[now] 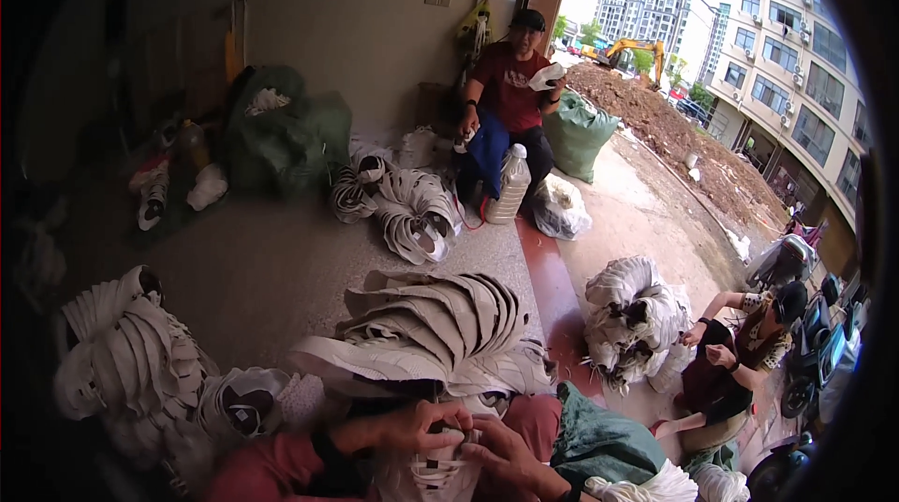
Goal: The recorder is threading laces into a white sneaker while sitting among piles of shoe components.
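Low in the head view, a white shoe upper (429,476) with slotted lacing sides stands between my hands. My left hand (412,429) comes from the left, its curled fingers gripping the upper's top edge. From the right, my right hand (513,461) closes on the same edge, thumb toward my left fingers. Whether a lace or thread is between the fingertips is too small to tell. Just beyond my hands lies a big stack of nested pale shoe uppers (431,324).
More stacked uppers (131,352) lie at left, others (403,207) farther back. A green sack (599,436) is beside my right arm. One person (510,81) sits at the back with a white piece near a plastic jug (510,185); another (749,343) crouches right by a shoe-upper pile (637,315).
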### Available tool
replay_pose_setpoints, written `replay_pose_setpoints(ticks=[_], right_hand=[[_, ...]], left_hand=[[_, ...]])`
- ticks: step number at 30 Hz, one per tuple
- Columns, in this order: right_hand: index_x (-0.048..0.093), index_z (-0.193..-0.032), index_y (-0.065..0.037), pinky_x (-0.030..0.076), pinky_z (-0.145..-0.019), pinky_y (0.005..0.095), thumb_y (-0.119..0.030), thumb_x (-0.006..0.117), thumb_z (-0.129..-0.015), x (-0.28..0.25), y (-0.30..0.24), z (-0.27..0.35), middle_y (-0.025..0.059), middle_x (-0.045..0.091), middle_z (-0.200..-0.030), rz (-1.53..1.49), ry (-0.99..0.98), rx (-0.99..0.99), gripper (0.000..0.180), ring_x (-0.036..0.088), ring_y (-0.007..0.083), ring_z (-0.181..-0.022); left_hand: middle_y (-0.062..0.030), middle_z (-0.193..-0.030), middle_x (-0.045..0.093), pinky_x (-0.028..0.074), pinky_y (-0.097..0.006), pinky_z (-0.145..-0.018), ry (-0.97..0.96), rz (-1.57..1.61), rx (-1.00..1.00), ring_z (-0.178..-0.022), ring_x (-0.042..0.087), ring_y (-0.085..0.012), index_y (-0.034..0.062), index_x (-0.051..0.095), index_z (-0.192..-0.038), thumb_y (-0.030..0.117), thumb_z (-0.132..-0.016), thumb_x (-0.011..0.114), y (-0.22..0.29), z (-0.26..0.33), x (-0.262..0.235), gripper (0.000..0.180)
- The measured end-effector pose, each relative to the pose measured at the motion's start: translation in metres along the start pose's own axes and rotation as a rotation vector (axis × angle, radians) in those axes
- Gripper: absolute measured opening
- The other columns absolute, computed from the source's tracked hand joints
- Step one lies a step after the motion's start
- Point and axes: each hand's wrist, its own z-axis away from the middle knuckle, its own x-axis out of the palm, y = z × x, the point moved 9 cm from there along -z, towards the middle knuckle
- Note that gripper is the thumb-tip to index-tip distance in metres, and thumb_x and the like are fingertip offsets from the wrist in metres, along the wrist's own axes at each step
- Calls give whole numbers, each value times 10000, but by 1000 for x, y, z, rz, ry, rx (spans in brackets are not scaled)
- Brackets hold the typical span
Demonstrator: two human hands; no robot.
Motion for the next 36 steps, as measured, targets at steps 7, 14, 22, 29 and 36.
replay_pose_setpoints(ticks=[7,14,22,29,36], right_hand=[[610,-1104,-13,464,-817,329,-267,605,-940,4,-6,-25,131,545,-1070,204,-132,-78,303,596,254,-975],[605,-1072,9,432,-846,293,-251,613,-936,4,-2,-26,100,534,-1076,62,-115,-33,294,562,214,-1002],[575,-1022,13,417,-828,291,-233,584,-955,-2,-3,-20,79,496,-991,-5,-65,63,256,526,193,-945],[561,-991,18,405,-808,293,-223,552,-969,1,-7,-26,77,482,-957,-6,-70,38,241,496,192,-908],[572,-985,12,409,-785,314,-281,540,-969,2,-2,-19,81,482,-923,94,-14,-48,295,487,202,-892]], left_hand=[[-34,-933,612,457,-267,-793,209,4,-19,-857,562,-109,55,524,-1174,215,-882,699,-10,26,-18,376],[-86,-1030,635,476,-318,-866,198,96,-2,-979,605,-157,41,512,-1226,262,-881,693,-21,34,-15,448],[-135,-1114,640,469,-322,-910,144,-79,27,-1057,608,-195,31,504,-1274,303,-871,702,-8,41,-19,525],[-53,-1125,631,452,-290,-910,199,334,-52,-1040,565,-112,35,508,-1244,219,-882,713,-45,43,-14,455],[-16,-1063,629,448,-258,-882,214,48,-84,-995,552,-83,50,562,-1168,221,-861,736,-35,33,-13,392]])
